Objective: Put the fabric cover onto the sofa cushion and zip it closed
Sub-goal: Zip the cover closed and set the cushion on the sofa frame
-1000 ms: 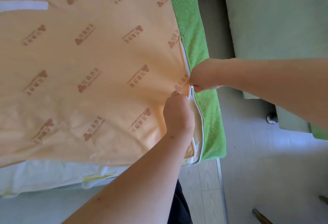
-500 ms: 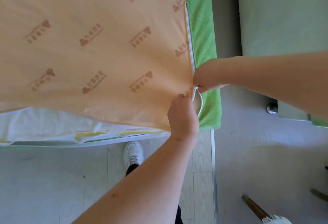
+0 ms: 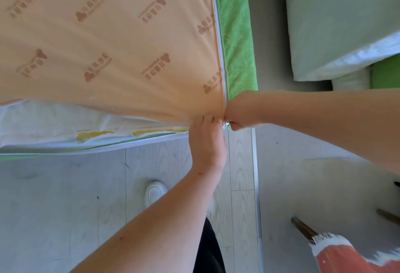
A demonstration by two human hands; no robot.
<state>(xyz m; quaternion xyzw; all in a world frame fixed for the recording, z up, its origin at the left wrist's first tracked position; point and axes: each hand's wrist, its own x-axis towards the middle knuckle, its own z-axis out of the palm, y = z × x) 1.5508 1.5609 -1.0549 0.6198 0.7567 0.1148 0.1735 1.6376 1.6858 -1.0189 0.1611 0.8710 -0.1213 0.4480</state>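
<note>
Pinching the fabric cover [image 3: 108, 45] at its 5 o'clock corner with the left hand [image 3: 207, 142]. Gripping the zipper pull [image 3: 226, 124] with the right hand [image 3: 240, 110], at 2 o'clock.

The fabric cover [image 3: 112, 41] is stretched over the sofa cushion [image 3: 54, 121]. Its peach panel is printed with rows of brown logos and joined to a green textured side band [image 3: 236, 34]. A white zip [image 3: 218, 34] is run along the seam between the two and appears closed down to the near corner. There the peach cloth is pinched by the left hand [image 3: 207, 142], and the zip pull [image 3: 226, 125] is gripped by the right hand [image 3: 242, 110]. Along the near edge the cushion's white, yellow-patched casing is left exposed.
</note>
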